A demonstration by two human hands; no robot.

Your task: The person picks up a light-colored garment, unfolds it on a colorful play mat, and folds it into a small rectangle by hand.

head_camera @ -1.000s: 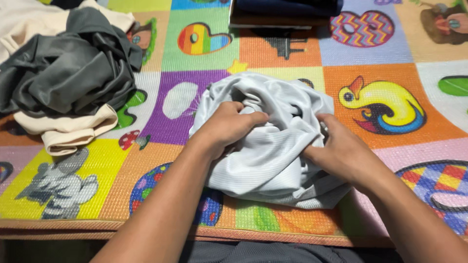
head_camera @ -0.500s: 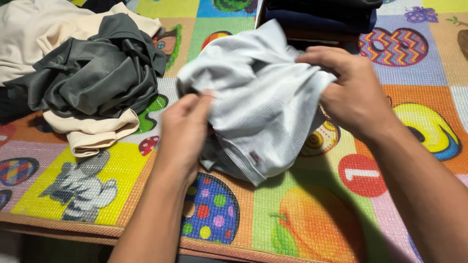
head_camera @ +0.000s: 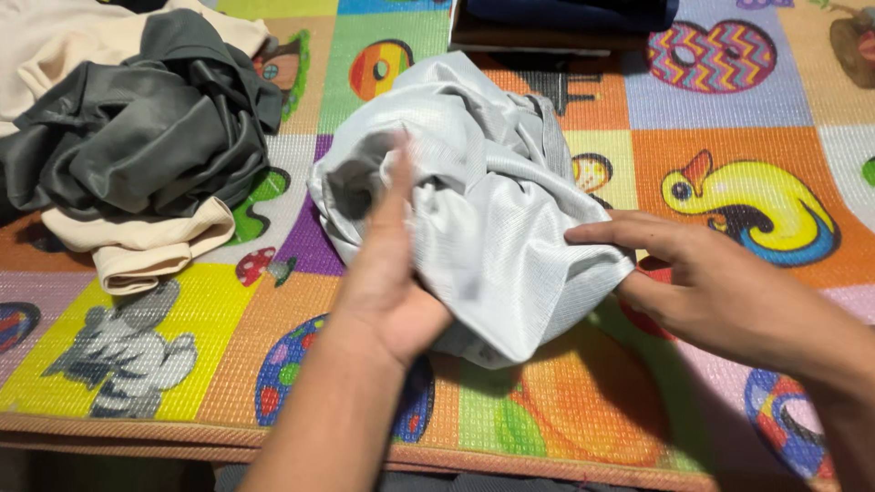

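Note:
A crumpled light grey mesh garment [head_camera: 492,191] is bunched up above the colourful play mat [head_camera: 137,364]. My left hand [head_camera: 387,273] presses against its near left side with the fingers stretched upward, slightly blurred. My right hand [head_camera: 702,273] pinches the garment's lower right edge between thumb and fingers. Part of the cloth hangs down between my two hands.
A heap of dark grey and cream clothes [head_camera: 137,137] lies at the back left of the mat. A stack of dark folded items [head_camera: 556,23] sits at the far edge. The mat's front edge [head_camera: 456,460] runs just below my arms.
The garment was lifted off the mat and turned, then lowered. My right hand dropped from its top to its lower right edge. My left hand opened out against the cloth.

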